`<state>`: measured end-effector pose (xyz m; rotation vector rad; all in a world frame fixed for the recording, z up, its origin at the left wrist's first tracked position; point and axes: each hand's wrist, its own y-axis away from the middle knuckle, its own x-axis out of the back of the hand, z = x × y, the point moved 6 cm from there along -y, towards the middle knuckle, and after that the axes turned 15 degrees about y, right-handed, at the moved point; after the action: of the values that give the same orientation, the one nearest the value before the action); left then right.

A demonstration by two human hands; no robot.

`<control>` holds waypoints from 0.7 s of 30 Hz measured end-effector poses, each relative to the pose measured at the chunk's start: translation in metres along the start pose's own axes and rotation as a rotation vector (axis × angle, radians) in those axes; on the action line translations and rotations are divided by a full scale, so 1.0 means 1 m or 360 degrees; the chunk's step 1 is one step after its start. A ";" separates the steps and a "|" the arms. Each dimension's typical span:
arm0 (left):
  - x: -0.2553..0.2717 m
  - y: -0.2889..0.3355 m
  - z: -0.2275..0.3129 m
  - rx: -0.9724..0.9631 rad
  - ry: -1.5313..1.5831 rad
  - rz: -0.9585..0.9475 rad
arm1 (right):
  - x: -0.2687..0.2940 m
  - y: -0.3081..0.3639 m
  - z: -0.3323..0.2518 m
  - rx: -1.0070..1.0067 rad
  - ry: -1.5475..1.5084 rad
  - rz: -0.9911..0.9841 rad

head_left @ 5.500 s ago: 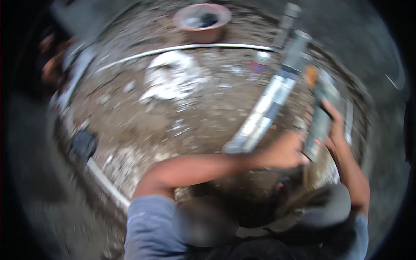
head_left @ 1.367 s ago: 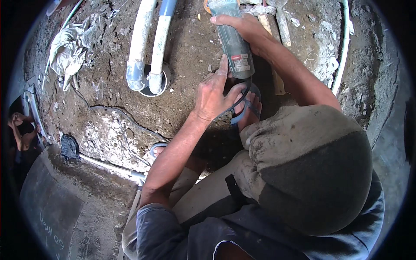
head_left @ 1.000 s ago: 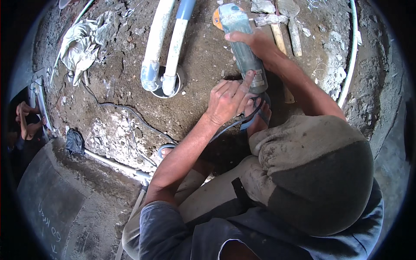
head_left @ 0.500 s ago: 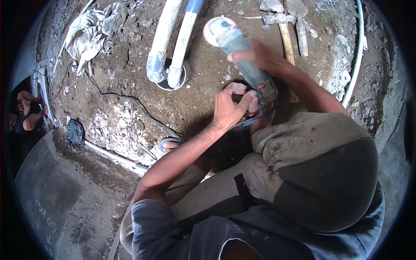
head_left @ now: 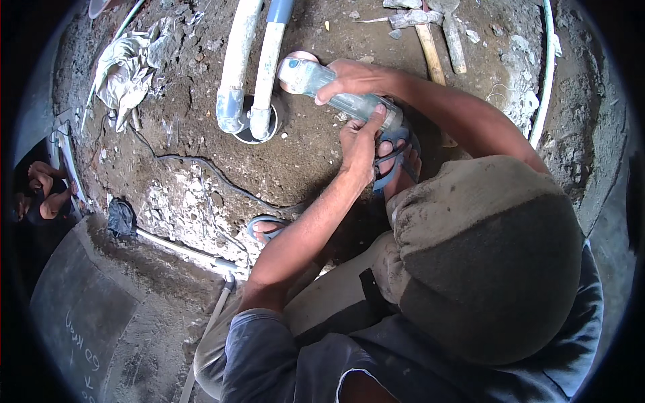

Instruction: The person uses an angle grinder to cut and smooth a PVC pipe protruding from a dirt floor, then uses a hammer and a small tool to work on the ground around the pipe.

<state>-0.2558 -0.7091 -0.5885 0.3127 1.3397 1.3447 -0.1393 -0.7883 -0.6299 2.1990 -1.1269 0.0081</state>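
A teal angle grinder [head_left: 363, 106] with a pale disc at its head lies across my two hands, slanting from upper left to lower right. My right hand [head_left: 346, 79] wraps round its body just behind the head. At the rear end, my left hand [head_left: 359, 140] grips the tool, thumb along its top; some of its fingers are hidden. The grinder's head sits close beside a narrower white pipe [head_left: 267, 77]. Next to it stands a thicker white pipe [head_left: 236, 57] with a grey-blue lower end. A round opening [head_left: 277, 121] surrounds their lower ends.
My sandalled feet [head_left: 396, 161] rest on the dirt. A dark cord [head_left: 208, 161] snakes across the ground at left. A hammer [head_left: 428, 50] and a trowel-like tool [head_left: 454, 43] lie at upper right. A white sack [head_left: 125, 70] lies at upper left; another person [head_left: 47, 188] sits far left.
The grinder has swung left and lower, its head now nearer the pipes. My left hand has gone from beside the cord end to gripping the grinder's rear.
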 end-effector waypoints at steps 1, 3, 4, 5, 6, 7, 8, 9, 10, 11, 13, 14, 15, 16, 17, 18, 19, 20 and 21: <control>0.000 0.000 0.000 0.0002 -0.0002 0.0001 | -0.002 -0.003 0.002 -0.0050 0.0016 -0.0022; 0.000 -0.002 0.003 -0.0038 -0.0006 -0.0005 | -0.003 -0.006 -0.001 -0.0014 0.0031 -0.0040; 0.005 -0.005 0.003 -0.0039 -0.0006 -0.0003 | -0.003 -0.007 -0.005 0.0023 0.0049 -0.0059; 0.012 -0.010 0.003 -0.0065 -0.0049 0.0020 | -0.003 -0.008 -0.008 0.0024 0.0048 -0.0061; 0.012 -0.011 0.003 -0.0074 -0.0072 0.0029 | -0.001 -0.008 -0.011 0.0071 0.0023 -0.0068; 0.013 -0.013 0.004 -0.0084 -0.0095 0.0038 | -0.001 -0.007 -0.014 0.0118 -0.0003 -0.0075; 0.014 -0.014 0.003 -0.0082 -0.0085 0.0073 | 0.000 -0.007 -0.016 0.0116 -0.0005 -0.0074; 0.013 -0.015 0.004 -0.0079 -0.0083 0.0088 | 0.001 -0.008 -0.015 0.0111 -0.0014 -0.0082; 0.013 -0.015 0.004 -0.0077 -0.0080 0.0103 | 0.001 -0.008 -0.015 0.0106 -0.0024 -0.0090; 0.012 -0.015 0.004 -0.0083 -0.0104 0.0103 | 0.002 -0.008 -0.015 0.0104 -0.0025 -0.0087; 0.015 -0.016 0.005 -0.0093 -0.0124 0.0110 | 0.003 -0.009 -0.018 0.0060 0.0103 -0.0035; 0.016 -0.017 0.005 -0.0073 -0.0122 0.0089 | 0.003 -0.007 -0.019 0.0062 0.0103 -0.0037; 0.018 -0.018 0.006 -0.0057 -0.0120 0.0071 | 0.006 -0.002 -0.028 0.0122 0.0053 -0.0022; 0.021 -0.019 0.007 -0.0062 -0.0118 0.0075 | 0.006 -0.001 -0.032 0.0155 0.0028 -0.0018; 0.023 -0.020 0.008 -0.0056 -0.0121 0.0077 | 0.007 0.000 -0.037 0.0189 0.0003 -0.0015; 0.022 -0.021 0.006 -0.0039 -0.0127 0.0067 | 0.009 0.001 -0.037 0.0359 -0.0041 -0.0008; 0.020 -0.021 0.006 -0.0037 -0.0126 0.0064 | 0.009 -0.002 -0.031 0.0444 -0.0061 -0.0004; 0.018 -0.020 0.005 -0.0035 -0.0123 0.0057 | 0.009 -0.004 -0.025 0.0528 -0.0084 -0.0002; 0.018 -0.021 0.004 -0.0036 -0.0119 0.0052 | 0.010 -0.003 -0.029 0.0735 -0.0048 0.0061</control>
<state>-0.2472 -0.6989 -0.6129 0.3675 1.2612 1.3617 -0.1229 -0.7784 -0.6057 2.5840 -1.2828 0.2782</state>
